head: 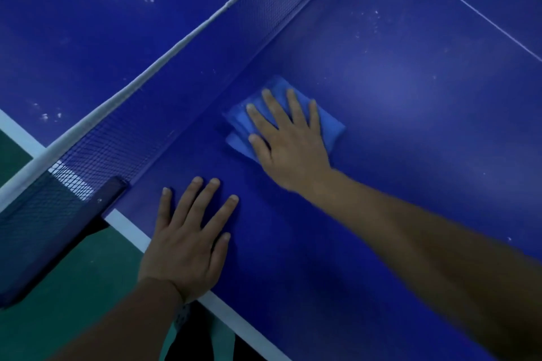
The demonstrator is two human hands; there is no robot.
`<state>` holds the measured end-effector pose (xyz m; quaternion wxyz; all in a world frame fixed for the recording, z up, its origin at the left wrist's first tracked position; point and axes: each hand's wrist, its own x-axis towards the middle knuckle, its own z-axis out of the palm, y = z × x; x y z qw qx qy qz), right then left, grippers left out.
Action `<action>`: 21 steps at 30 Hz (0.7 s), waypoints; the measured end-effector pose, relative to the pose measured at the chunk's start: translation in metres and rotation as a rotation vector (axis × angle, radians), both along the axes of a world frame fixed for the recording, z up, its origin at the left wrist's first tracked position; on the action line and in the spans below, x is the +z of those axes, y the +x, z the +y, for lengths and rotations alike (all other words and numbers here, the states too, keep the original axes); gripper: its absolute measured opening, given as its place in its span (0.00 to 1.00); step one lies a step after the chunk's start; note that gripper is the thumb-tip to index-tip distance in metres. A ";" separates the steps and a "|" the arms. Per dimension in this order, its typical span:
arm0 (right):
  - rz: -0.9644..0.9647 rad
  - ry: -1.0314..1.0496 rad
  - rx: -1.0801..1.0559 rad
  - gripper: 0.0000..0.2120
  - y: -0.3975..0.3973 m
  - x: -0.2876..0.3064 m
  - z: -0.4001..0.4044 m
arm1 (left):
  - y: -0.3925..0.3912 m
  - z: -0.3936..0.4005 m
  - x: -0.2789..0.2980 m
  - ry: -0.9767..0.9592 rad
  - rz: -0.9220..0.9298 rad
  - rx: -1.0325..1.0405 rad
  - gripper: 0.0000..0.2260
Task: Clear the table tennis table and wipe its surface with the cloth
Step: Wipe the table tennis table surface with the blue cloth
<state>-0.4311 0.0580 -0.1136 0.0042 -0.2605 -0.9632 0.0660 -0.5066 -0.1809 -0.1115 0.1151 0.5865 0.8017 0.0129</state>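
The net runs slantwise across the counter, walling the far half from the near one; its clamp juts at the left edge. Right of the net the blue top lies bare out to the white line, save for the cloth and both hands.

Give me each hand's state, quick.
Left hand: open, flat on the table, holding nothing.
Right hand: open, pressing the cloth flat on the table.
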 end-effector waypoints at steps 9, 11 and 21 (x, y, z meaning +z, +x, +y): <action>-0.074 -0.083 -0.853 0.27 0.048 0.014 0.204 | -0.001 -0.001 -0.001 0.034 -0.022 -0.007 0.25; -0.054 -0.060 -0.861 0.27 0.043 0.012 0.179 | -0.002 -0.002 -0.001 0.023 -0.017 -0.009 0.25; -0.124 0.051 -0.571 0.29 0.086 0.005 0.161 | 0.000 -0.002 -0.001 0.050 -0.023 0.007 0.25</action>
